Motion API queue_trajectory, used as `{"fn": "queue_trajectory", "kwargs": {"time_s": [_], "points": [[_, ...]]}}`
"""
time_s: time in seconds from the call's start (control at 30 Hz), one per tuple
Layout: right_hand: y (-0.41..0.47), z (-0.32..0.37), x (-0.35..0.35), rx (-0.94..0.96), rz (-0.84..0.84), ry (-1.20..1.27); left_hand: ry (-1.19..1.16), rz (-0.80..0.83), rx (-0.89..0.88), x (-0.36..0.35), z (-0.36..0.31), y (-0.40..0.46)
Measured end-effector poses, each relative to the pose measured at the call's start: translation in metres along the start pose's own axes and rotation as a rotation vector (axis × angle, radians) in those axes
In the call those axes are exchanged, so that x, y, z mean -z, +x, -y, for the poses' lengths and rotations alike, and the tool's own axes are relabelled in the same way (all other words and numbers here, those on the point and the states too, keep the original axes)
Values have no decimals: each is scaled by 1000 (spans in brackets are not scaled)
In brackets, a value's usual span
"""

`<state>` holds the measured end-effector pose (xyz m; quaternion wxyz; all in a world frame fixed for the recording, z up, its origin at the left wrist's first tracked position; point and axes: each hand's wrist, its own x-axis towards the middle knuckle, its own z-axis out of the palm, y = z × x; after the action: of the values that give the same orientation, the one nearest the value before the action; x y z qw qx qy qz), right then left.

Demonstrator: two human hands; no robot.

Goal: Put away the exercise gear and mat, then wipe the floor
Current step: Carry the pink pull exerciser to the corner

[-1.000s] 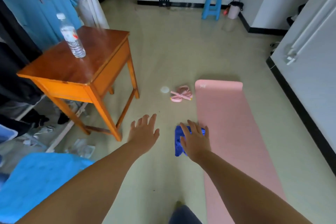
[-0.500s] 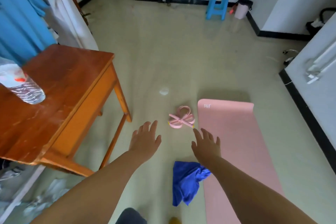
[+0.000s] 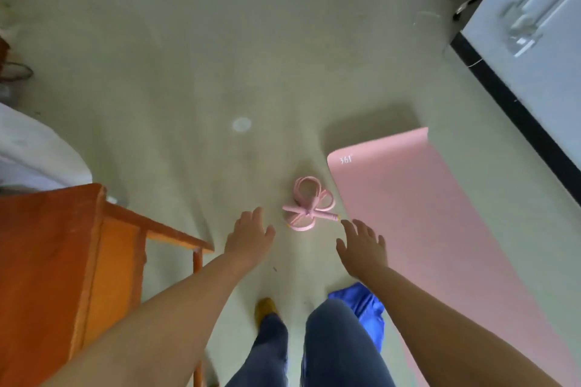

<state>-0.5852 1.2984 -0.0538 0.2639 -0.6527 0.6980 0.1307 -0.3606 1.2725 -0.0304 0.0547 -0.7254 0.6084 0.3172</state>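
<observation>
Both hands are spread and hold nothing: the left hand (image 3: pixel 250 237) and right hand (image 3: pixel 361 247) flank the bundled pink rope (image 3: pixel 309 204), apparently to gather it. It lies on the floor (image 3: pixel 220 56) just beside the unrolled mat (image 3: pixel 440 214). A blue cloth (image 3: pixel 367 308) waits near the feet, presumably for wiping.

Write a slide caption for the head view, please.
Both open hands, left hand and right hand, reach toward the pink jump rope beside the pink mat.
</observation>
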Motion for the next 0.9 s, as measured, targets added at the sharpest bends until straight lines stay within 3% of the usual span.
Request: {"fn": "queue_trajectory", "kwargs": {"time_s": [0.3,0.57,0.67,0.77,0.9], "points": [[171,-25,-18,-122,199,148,-119,323,112,-62,-26,174],[376,-51,-143,-52,303,67,-126,500,261,-213,17,360],[446,-58,-213,-25,293,-14,-53,499,230,-282,38,428],[498,-66,-284,48,397,-198,6,455,203,-350,61,482],[531,-78,-351,114,435,-281,50,135,176,-412,85,508]]}}
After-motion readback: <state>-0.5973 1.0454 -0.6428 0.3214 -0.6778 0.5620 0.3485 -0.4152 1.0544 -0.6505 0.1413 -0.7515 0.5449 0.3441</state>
